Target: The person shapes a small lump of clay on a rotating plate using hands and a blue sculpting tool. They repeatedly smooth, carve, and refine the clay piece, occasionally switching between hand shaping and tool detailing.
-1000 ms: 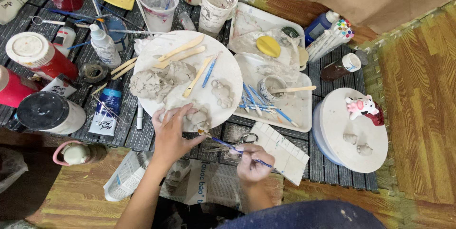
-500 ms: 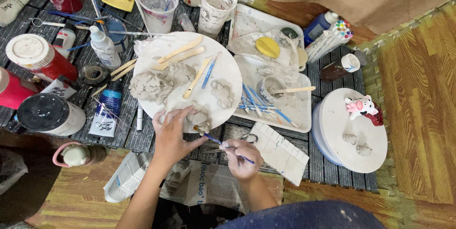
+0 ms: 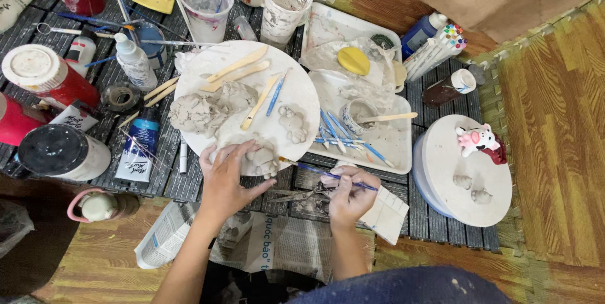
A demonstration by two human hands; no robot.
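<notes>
Left hand [image 3: 225, 178] spread open, fingertips steadying a small clay piece [image 3: 263, 158] at the near rim of the white round board [image 3: 296, 83]. Right hand [image 3: 350, 195] pinched around a thin blue brush [image 3: 328, 172], tip just beside the clay. Piece's shape half hidden under fingers. Beneath: dark slatted tabletop [image 3: 441, 241], newspaper [image 3: 277, 247], wooden floor [image 3: 554, 121].

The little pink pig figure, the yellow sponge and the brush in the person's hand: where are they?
pink pig figure [image 3: 474, 139], head view, its body.
yellow sponge [image 3: 353, 61], head view, its middle.
brush [image 3: 318, 170], head view, its blue shaft.
</notes>
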